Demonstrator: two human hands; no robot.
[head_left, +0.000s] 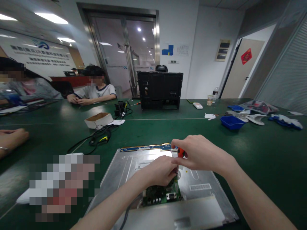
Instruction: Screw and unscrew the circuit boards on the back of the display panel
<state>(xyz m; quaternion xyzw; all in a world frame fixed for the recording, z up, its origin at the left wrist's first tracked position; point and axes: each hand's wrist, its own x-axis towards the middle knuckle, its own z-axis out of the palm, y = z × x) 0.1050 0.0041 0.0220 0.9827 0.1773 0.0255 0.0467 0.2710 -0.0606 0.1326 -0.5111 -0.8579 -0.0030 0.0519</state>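
Note:
A flat metal display panel [115,172] lies on the table before me, with a green circuit board [160,195] mounted on its back. My right hand [199,153] is closed round the red and black handle of a screwdriver [181,152], above the panel's middle. The tool's tip is hidden behind my hands. My left hand [161,169] is curled just below it, over the upper part of the circuit board. Its fingertips are pressed together, and what they hold, if anything, is hidden. Along the panel's far edge runs a narrow blue circuit strip [144,148].
Beyond the panel stands a black monitor housing [160,89]. Black cables [96,137] and an open box [98,119] lie to the left. At the right are a blue tray [232,122] and gloves [285,121]. Another person's hand [14,139] rests at the left edge.

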